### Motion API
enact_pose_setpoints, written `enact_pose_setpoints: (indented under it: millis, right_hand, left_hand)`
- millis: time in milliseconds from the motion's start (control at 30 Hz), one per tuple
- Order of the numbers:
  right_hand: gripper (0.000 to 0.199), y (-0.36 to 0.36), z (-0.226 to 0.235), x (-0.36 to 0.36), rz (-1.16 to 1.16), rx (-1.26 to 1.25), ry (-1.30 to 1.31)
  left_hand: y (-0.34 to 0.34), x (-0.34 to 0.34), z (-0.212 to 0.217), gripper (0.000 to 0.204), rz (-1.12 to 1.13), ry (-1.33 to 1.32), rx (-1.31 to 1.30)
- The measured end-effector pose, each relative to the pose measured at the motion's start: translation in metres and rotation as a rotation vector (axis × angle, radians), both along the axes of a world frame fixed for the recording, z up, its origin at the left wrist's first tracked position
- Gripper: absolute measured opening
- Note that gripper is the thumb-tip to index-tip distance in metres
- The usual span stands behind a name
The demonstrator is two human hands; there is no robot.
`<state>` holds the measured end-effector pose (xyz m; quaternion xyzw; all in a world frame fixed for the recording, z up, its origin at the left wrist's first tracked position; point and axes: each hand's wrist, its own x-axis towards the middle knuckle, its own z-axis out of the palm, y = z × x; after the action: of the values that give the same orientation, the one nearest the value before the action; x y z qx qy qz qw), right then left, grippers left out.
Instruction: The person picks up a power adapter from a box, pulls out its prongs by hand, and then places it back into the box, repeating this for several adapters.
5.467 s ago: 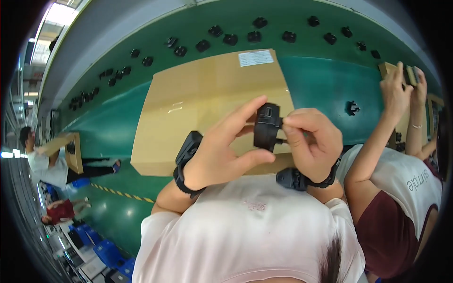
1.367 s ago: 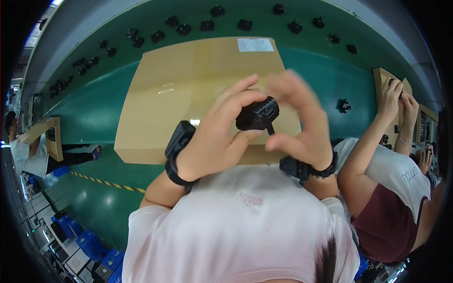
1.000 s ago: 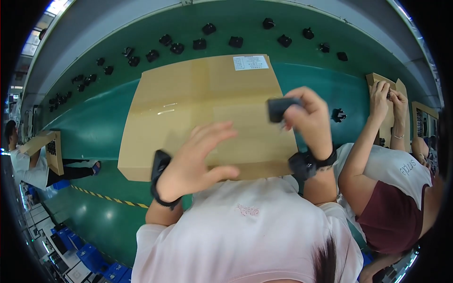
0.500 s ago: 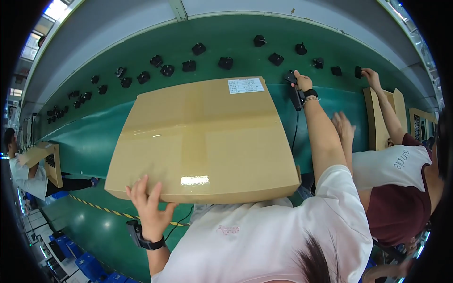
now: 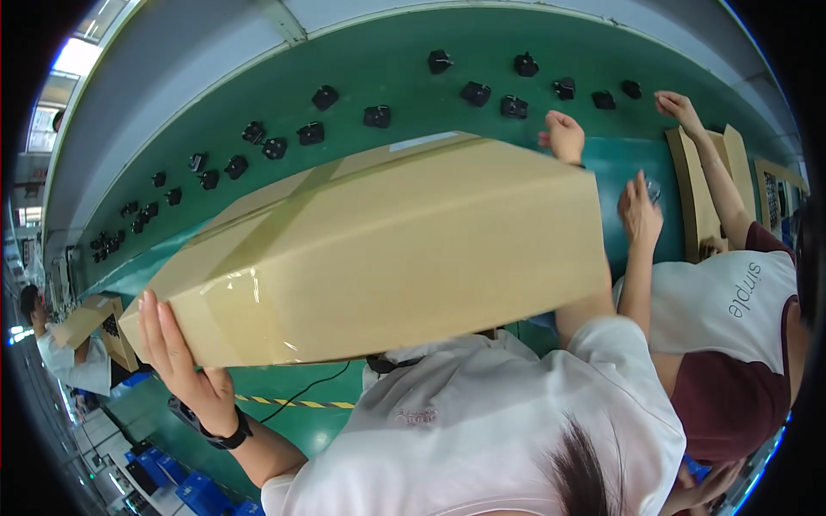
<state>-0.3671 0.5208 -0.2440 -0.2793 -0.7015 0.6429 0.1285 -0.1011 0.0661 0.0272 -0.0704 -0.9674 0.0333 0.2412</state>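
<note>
A large brown cardboard box (image 5: 413, 258), taped along its seam, stands tilted in front of me with its near long side facing up at me. My left hand (image 5: 185, 357) holds its near left corner, fingers along the side and thumb at the lower edge. Beyond the box's far right edge shows my right hand (image 5: 564, 136), fingers curled in; whatever lies in them is not visible. The box hides most of that forearm. Left of this hand lies a black plug adapter (image 5: 514, 107) on the green table.
Several more black plug adapters (image 5: 377, 116) lie scattered along the green table (image 5: 404, 64). At the right a co-worker's hand (image 5: 677, 107) reaches over an open carton (image 5: 688, 193); their other hand (image 5: 641, 215) is near a small clear item. Another person (image 5: 82, 361) is far left.
The box has tipped up, its top turning away from me. My left hand has moved left with its corner. The black device at my right hand is out of sight. The co-worker has set down an adapter.
</note>
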Motion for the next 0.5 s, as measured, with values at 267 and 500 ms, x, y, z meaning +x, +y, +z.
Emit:
enact_pose_setpoints:
  millis: [267,500]
  right_hand:
    - [0.016,-0.091,0.094,0.186,0.858,0.014,-0.28]
    - [0.033,-0.156,0.008,0.176,0.891,0.919,-0.063]
  left_hand:
    - [0.005,-0.035,0.015,0.045,-0.131,0.086,-0.029]
    - [-0.002,-0.032,0.011,0.056,-0.175,0.122,0.05]
